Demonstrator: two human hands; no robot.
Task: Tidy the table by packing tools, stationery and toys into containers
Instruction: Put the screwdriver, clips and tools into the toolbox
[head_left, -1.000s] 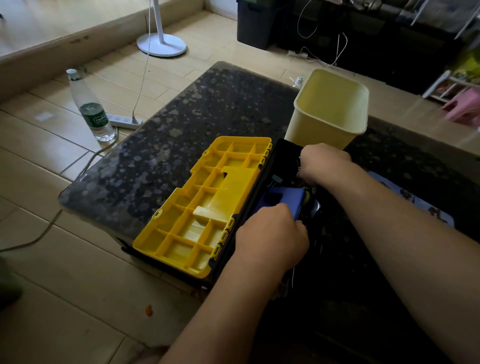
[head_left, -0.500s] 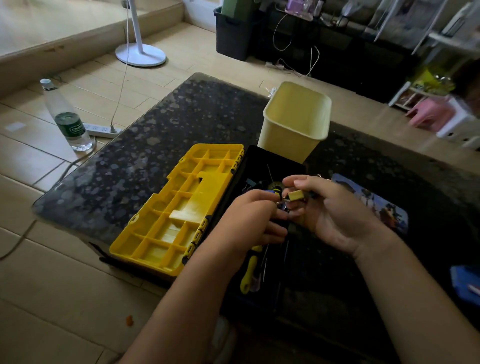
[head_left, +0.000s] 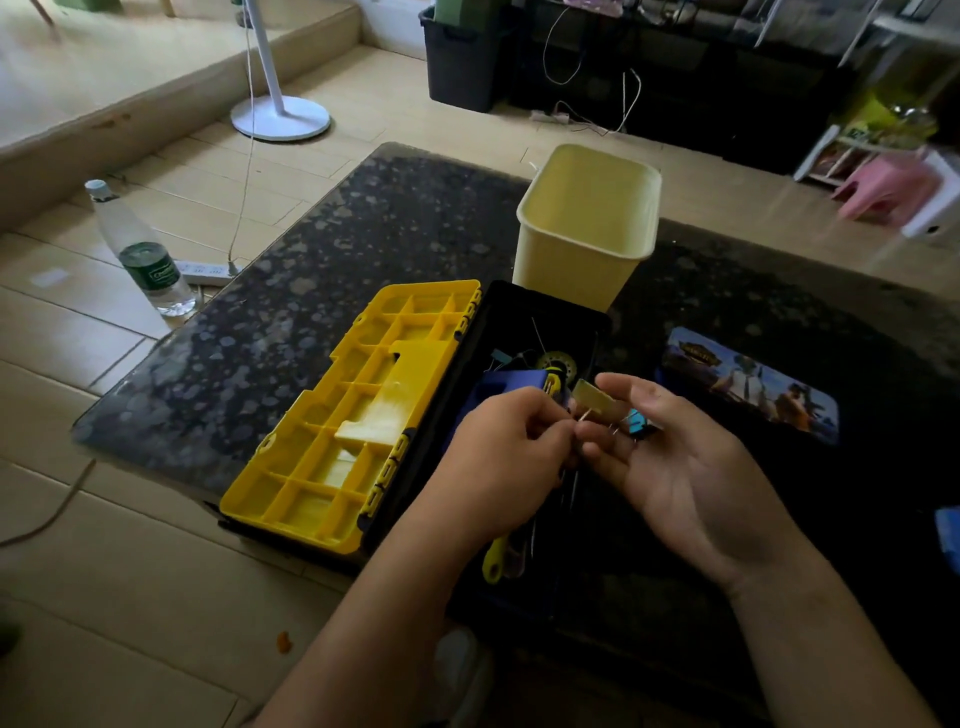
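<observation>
A black toolbox (head_left: 582, 325) lies open on the dark speckled table (head_left: 363, 244), its yellow lid (head_left: 363, 410) folded out to the left. Inside I see a blue tray (head_left: 506, 387), a yellow-handled tool (head_left: 493, 561) and thin metal rods. Above the box, my right hand (head_left: 675, 467) is turned palm up with a small yellow binder clip (head_left: 597, 402) and a blue clip (head_left: 636, 421) lying on its fingers. My left hand (head_left: 504, 457) pinches the wire handle of the yellow clip against my right fingertips.
A pale yellow bin (head_left: 587, 228) stands upright just behind the toolbox. To the right lies a flat printed pencil case (head_left: 748, 384). A blue object (head_left: 948, 535) shows at the right edge. A water bottle (head_left: 140, 249) and a power strip (head_left: 205, 270) are on the floor to the left.
Both hands rose out of the toolbox with the clips. My right hand turned palm up and opened, while my left fingers moved onto the yellow clip. The camera tilted up slightly.
</observation>
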